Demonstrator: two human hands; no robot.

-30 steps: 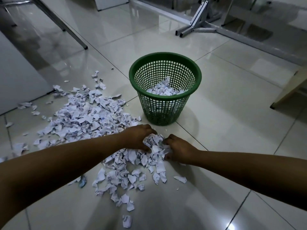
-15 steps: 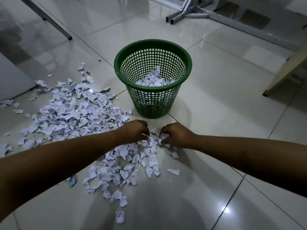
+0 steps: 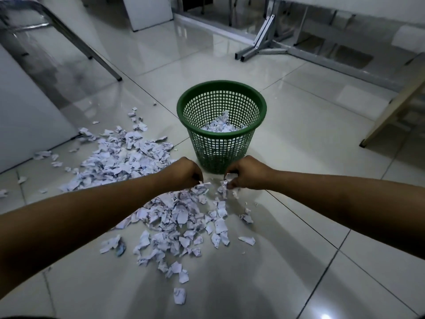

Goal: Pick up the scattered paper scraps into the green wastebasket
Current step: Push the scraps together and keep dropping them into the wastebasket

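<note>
Glossy pale tiled floor [image 3: 299,134], dim room, green wastebasket [image 3: 221,125] upright at centre, partly filled with scraps.

Just in front of wastebasket: left hand [image 3: 184,173] and right hand [image 3: 247,172], both curled, knuckles up, each gripping paper scraps [image 3: 174,215] off the near heap. Wider spread of scraps left of wastebasket. Behind it, right: grey metal frame feet [image 3: 259,50]; behind, left: slanted metal leg [image 3: 92,54]; far right: pale wooden leg [image 3: 388,113].
</note>
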